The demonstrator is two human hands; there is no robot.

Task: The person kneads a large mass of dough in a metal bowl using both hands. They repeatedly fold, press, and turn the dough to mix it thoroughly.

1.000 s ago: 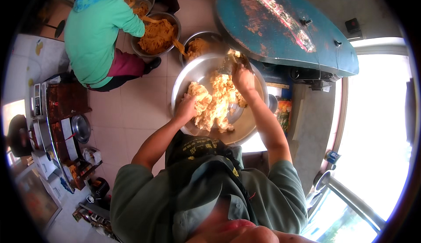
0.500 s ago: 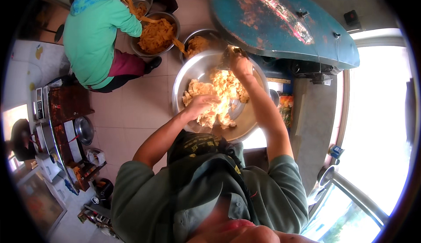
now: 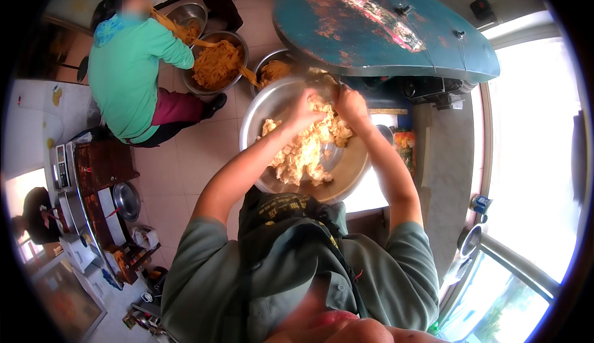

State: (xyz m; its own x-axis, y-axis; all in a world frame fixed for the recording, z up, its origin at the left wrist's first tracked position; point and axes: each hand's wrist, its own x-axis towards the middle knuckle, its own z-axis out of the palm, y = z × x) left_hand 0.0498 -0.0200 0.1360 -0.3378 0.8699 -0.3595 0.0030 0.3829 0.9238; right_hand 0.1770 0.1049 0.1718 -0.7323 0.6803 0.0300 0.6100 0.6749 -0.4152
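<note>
A large steel bowl (image 3: 250, 135) holds pale, lumpy dough-like food (image 3: 300, 157). My right hand (image 3: 351, 106) is closed on a dark, shiny metal tool (image 3: 322, 82) at the bowl's far rim; motion blurs its shape. Just left of that, my left hand (image 3: 304, 112) reaches into the upper part of the food, its fingertips too blurred to show whether they grip any. Behind, a smaller bowl (image 3: 255, 83) with orange strips is partly hidden.
A person in green (image 3: 124, 77) bends over bowls of orange strips (image 3: 216, 64) at upper left. A worn teal slanted panel (image 3: 371, 27) overhangs the far right of my bowl. A wooden shelf unit (image 3: 99, 163) stands left; a bright window (image 3: 526, 157) is right.
My left hand has moved from the bowl's left side up toward the metal tool. My right hand has shifted slightly rightward. The view has shifted a little.
</note>
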